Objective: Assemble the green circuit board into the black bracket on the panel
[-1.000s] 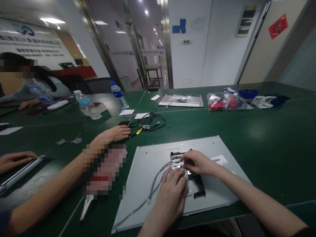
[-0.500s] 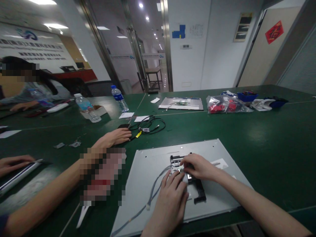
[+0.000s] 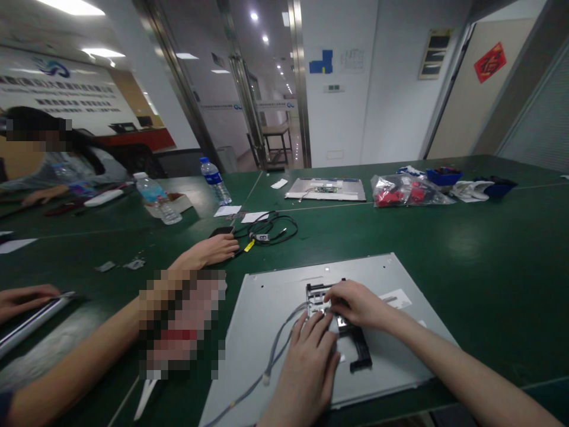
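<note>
Grey metal panel (image 3: 262, 314) lies flat on the green table (image 3: 471, 279), directly in front of me. The black bracket (image 3: 361, 350) sits near the panel's middle, partly hidden under my fingers.

Left hand (image 3: 311, 350): palm down, fingers extended and lightly bent, tips at the bracket's inner part. Whether they hold or merely press something, I cannot tell.

Right hand (image 3: 355, 303): fingers curled inward, thumb and forefinger close together over the same spot. Any small part between them is hidden; cannot tell whether the pinch is closed.

Grey cable (image 3: 279, 338) leaves the bracket's left side and curves toward the panel's near left corner. White label (image 3: 397, 299) lies beyond my right wrist.

Judgement on technique: fine fingertip work, so let the left hand steady while the right makes small adjustments. Press straight down, without levering against the bracket. Leave the cable slack and clear of my left forearm; a tug there could disturb the connection. Shifting the left fingers slightly would probably improve the sightline.
</note>
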### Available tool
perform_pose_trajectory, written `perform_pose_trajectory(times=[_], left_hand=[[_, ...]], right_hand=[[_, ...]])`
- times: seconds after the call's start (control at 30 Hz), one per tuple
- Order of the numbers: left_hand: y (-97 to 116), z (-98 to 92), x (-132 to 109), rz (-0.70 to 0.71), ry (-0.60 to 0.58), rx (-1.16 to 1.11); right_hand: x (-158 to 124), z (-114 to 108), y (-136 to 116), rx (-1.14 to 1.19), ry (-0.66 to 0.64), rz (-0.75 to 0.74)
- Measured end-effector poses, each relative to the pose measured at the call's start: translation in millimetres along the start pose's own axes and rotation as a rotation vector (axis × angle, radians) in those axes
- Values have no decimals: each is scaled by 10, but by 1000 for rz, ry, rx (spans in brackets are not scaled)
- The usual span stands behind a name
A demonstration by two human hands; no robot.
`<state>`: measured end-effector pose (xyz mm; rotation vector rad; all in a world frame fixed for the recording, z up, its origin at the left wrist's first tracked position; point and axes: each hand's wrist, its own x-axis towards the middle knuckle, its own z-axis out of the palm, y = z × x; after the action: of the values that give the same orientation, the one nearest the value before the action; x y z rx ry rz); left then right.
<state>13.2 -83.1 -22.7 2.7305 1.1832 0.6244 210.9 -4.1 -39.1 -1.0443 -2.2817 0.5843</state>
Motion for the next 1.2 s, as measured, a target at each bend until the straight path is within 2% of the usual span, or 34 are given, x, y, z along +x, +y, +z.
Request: perform_pose_trajectory(times=[0.43,1.2], left_hand=[[-11,-1,6,18,23,11],[1,-31,-27,-49,-42,-53]], right_hand=[[14,2,-1,-2,-7,-4],[15,21,-30,4,-38,-45]])
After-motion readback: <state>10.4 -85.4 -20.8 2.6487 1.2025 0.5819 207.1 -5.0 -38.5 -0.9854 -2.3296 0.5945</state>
